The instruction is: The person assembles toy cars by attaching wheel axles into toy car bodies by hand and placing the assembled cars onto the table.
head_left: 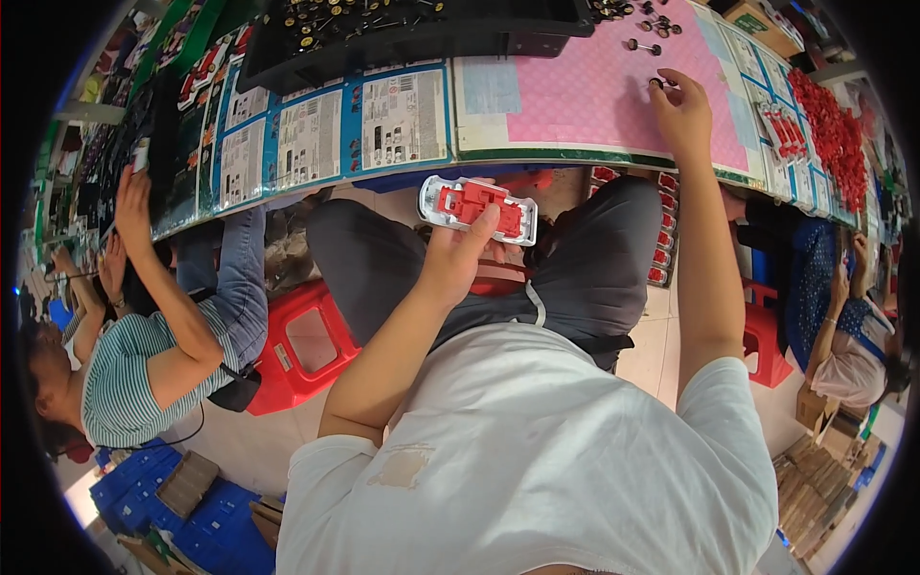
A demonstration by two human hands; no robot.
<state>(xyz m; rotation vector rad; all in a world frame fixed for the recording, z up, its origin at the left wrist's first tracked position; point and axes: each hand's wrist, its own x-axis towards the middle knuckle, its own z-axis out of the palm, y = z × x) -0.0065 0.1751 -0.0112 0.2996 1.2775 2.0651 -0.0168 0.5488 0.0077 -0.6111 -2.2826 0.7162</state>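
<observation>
My left hand [456, 257] grips a toy car body [470, 204] above my lap. It has a white shell and a red inner part facing up, with my thumb pressed on the red part. Over the pink mat [575, 105] on the table, my right hand [684, 113] is closed, thumb and finger pinched on a small black wheel axle [656, 84]. More wheel axles [644, 47] lie loose just beyond that hand. A black bin [412, 43] at the table's far side holds many wheel axles.
Printed sheets [311, 129] cover the table left of the mat. Red parts [826, 134] are heaped at the right, near several red car pieces [784, 131]. Trays of red-and-white cars [663, 230] stand below the table. Co-workers sit left and right, on red stools [305, 345].
</observation>
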